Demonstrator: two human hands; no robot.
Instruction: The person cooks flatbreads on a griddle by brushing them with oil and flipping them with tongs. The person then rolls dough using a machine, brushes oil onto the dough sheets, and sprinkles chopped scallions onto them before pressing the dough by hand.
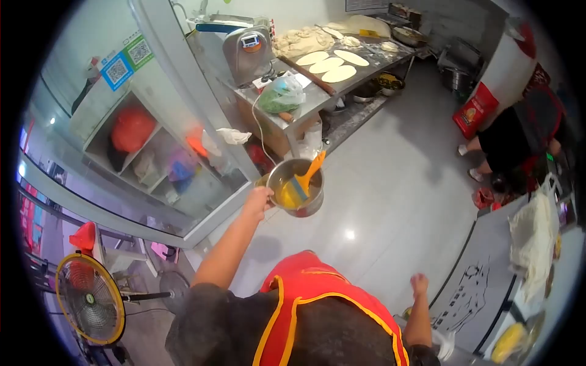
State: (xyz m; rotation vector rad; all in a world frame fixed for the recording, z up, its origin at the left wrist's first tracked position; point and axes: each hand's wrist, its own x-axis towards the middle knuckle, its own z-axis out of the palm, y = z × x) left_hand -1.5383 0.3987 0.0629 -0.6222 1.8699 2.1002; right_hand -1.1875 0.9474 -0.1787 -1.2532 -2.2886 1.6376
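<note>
My left hand (259, 202) is closed on the rim or handle side of a metal pot (314, 204), held out in front of me above the floor. Yellow liquid, probably oil, lies in the pot. A brush (303, 180) with an orange handle leans inside it, bristles down in the liquid and handle over the far rim. Low at my right side hangs my right hand (419, 283), its fingers curled in and nothing visible in them. The grey panel with black drawings (467, 299) is the nearest thing to it.
Ahead, a metal worktable (293, 125) bears flattened dough ovals (339, 73), a dough mass (302, 43), a rolling pin (308, 76) and a bag of greens (281, 96). A glass door (183, 110) and a fan (90, 299) stand left. Another person (519, 131) is bent over at right.
</note>
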